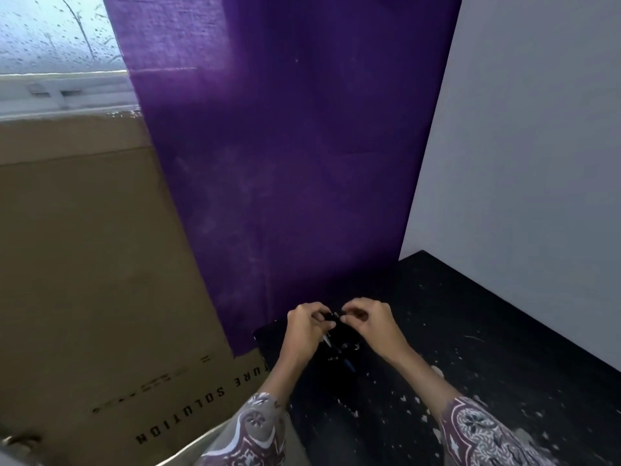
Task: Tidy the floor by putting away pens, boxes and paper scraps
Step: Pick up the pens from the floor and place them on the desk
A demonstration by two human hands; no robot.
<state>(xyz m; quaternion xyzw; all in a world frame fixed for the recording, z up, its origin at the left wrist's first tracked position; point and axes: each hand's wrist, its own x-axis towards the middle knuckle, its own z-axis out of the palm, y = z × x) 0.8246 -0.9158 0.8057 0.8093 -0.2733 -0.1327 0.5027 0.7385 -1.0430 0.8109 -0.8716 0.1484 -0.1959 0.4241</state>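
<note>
Both hands meet low over the black floor (487, 331), at the foot of a purple curtain. My left hand (307, 326) is curled around a small dark object, apparently a black box (339, 344), with pens (349, 364) poking out below. My right hand (366, 321) pinches the top of the same object with thumb and forefinger. The object is dark against the dark floor, so its exact shape is hard to tell. Small white paper scraps (416, 401) are scattered over the floor near my right forearm.
A large brown cardboard box (94, 280) with black lettering stands upright on the left. The purple curtain (289, 163) hangs down the middle. A white wall (537, 146) closes the right side. A window (50, 35) is at top left.
</note>
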